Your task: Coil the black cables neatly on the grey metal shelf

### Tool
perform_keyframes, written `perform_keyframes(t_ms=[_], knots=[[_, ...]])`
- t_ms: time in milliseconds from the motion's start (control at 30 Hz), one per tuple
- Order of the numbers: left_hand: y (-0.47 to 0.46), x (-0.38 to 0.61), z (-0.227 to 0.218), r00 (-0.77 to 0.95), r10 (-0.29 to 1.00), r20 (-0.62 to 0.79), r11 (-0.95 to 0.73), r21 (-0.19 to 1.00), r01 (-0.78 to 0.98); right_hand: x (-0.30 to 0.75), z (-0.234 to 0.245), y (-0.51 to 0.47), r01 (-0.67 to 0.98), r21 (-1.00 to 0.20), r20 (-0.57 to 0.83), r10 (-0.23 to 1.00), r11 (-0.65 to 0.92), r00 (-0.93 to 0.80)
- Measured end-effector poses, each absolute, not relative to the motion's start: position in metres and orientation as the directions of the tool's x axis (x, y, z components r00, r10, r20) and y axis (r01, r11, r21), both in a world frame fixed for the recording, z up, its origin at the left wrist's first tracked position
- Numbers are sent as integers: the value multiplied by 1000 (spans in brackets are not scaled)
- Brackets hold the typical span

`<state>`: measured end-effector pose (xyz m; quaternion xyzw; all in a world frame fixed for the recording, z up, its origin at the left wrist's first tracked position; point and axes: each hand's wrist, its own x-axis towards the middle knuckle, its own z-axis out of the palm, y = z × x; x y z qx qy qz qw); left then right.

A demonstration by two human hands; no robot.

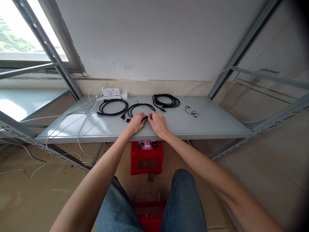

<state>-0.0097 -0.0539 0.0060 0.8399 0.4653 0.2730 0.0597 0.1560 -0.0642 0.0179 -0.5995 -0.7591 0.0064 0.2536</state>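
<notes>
Both my hands rest on a grey metal shelf (pixel 212 124) at the near side of a coiled black cable (pixel 140 107). My left hand (pixel 137 122) is closed, fingers curled over the coil's near part. My right hand (pixel 157 122) is closed in a pinch on the same cable beside it. The two hands nearly touch. The cable's plug ends (pixel 123 118) stick out to the left of my left hand.
Two more coiled black cables lie on the shelf, one at the left (pixel 113 107), one at the back (pixel 166 100). Small black ties (pixel 191 112) lie to the right. A white power strip (pixel 113 93) with white leads (pixel 82 127) sits at the back left. A red stool (pixel 146 158) stands under the shelf.
</notes>
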Motion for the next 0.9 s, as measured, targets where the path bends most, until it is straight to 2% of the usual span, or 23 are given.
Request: perform_keyframes(t_ms=[167, 267, 367, 500, 633, 767, 900], knots=[[-52, -10, 3, 411, 815, 407, -556, 354, 752, 154, 18, -58, 746, -635, 278, 960, 202, -23], [-51, -11, 2, 415, 814, 407, -559, 352, 751, 155, 22, -56, 575, -803, 161, 986, 158, -46], [-50, -11, 1, 414, 816, 405, -557, 355, 751, 155, 27, -55, 397, -917, 18, 997, 45, -71], [-49, -12, 1, 410, 815, 408, -557, 358, 750, 157, 36, -53, 237, -955, -197, 978, -177, -64], [-50, -11, 2, 418, 810, 411, -564, 354, 746, 157, 40, -50, 203, -949, -264, 961, -242, -88], [-52, -10, 4, 412, 818, 402, -555, 362, 749, 156, 32, -47, 135, -970, -214, 973, -202, -83], [-51, -10, 4, 406, 826, 390, -543, 364, 756, 159, 21, -44, 101, -995, -36, 990, -22, -135]])
